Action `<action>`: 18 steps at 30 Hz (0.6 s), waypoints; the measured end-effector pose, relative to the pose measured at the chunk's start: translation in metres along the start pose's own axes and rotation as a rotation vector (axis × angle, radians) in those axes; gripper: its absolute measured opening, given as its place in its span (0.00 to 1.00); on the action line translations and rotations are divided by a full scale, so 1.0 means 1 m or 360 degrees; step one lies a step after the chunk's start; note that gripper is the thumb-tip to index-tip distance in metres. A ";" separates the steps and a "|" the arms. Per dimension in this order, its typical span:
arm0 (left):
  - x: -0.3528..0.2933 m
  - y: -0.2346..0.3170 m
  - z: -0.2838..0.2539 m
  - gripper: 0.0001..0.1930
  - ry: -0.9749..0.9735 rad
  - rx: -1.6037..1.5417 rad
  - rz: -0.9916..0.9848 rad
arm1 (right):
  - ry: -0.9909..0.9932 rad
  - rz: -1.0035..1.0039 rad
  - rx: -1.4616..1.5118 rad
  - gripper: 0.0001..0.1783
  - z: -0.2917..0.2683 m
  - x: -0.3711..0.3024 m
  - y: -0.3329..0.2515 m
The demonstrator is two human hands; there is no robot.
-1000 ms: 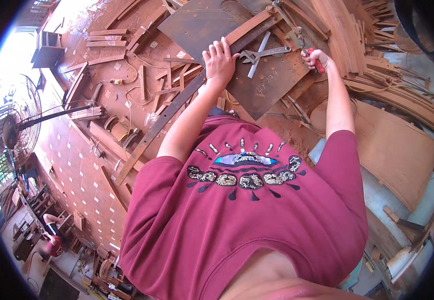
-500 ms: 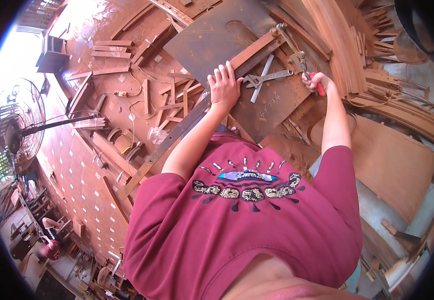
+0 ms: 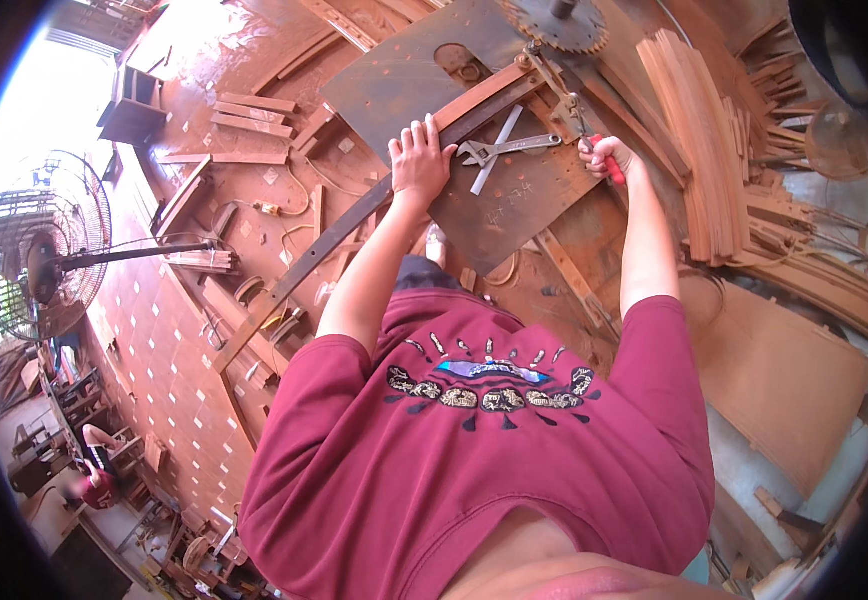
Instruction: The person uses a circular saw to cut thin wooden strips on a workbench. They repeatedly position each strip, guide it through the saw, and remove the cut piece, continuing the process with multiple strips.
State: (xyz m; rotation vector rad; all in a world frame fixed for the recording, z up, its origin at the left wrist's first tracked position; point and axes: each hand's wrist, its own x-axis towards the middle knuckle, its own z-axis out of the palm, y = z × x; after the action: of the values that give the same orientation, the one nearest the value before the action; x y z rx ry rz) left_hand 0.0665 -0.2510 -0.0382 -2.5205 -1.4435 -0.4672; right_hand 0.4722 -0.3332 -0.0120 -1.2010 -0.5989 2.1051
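My left hand [image 3: 420,163] lies with outstretched fingers over a long reddish wooden bar [image 3: 484,97] with a dark metal strip along it. At the bar's far end is a metal bracket [image 3: 552,80] with bolts. Closed around the red handles of a pair of pliers [image 3: 611,168], my right hand [image 3: 622,155] is beside the bracket's near end; the jaws meet the metal there, though their exact grip is too small to tell. Between my hands an adjustable wrench [image 3: 524,145] rests across a pale flat strip [image 3: 480,182] on the dark metal table [image 3: 464,215].
A toothed circular saw blade [image 3: 586,28] sits just beyond the bracket. Stacked curved planks [image 3: 689,150] line the right side. Wood offcuts [image 3: 254,115] and a cord lie on the dusty floor at left, near a standing fan [image 3: 44,260]. Another person [image 3: 97,488] is far left.
The view has shifted, bringing the saw blade into sight at the top. Both hands keep their places, the left on the bar and the right on the pliers.
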 end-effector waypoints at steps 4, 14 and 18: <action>-0.002 0.005 -0.006 0.36 0.0015 0.0010 0.0019 | -0.0028 -0.0071 0.0043 0.12 -0.005 -0.005 0.012; -0.001 0.004 -0.011 0.36 0.0048 -0.0005 0.0003 | 0.0003 -0.0105 -0.0012 0.13 -0.006 0.001 0.017; 0.000 0.008 -0.008 0.36 0.0068 -0.0032 0.0003 | 0.0003 -0.0121 0.0004 0.13 -0.014 0.004 0.023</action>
State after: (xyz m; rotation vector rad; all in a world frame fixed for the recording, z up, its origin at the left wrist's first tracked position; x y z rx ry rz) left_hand 0.0722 -0.2573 -0.0307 -2.5114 -1.4284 -0.5345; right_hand 0.4761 -0.3455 -0.0358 -1.1606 -0.6314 2.0408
